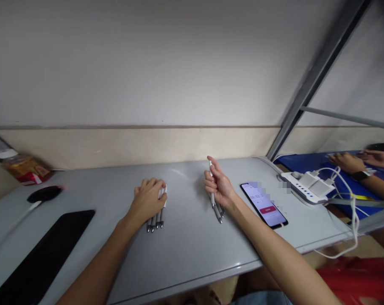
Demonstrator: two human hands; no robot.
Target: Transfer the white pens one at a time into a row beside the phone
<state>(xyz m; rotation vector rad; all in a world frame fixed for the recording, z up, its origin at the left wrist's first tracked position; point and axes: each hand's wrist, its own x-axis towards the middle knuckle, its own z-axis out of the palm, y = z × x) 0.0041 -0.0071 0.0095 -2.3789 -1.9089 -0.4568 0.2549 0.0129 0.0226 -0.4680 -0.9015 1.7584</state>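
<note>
My left hand [150, 195] lies palm down on the grey table, its fingers curled over the upper ends of several pens. Those pens [154, 222] lie side by side, their grey grips and silver tips pointing toward me. Farther right, my right hand [221, 185] is closed around a white and grey pen [212, 198], which stands tilted with its tip down. The thumb and index finger are near its white top end. More pen tips [222, 209] show just below this hand; whether they are held or lie on the table I cannot tell.
Right of my forearm lies a phone [268, 207] with a lit screen, beyond it a white power strip [303, 188] with cables. At left are a dark flat pad [42, 258], a black round object [44, 194] and a jar [26, 167]. Another person's hands [349, 163] are far right.
</note>
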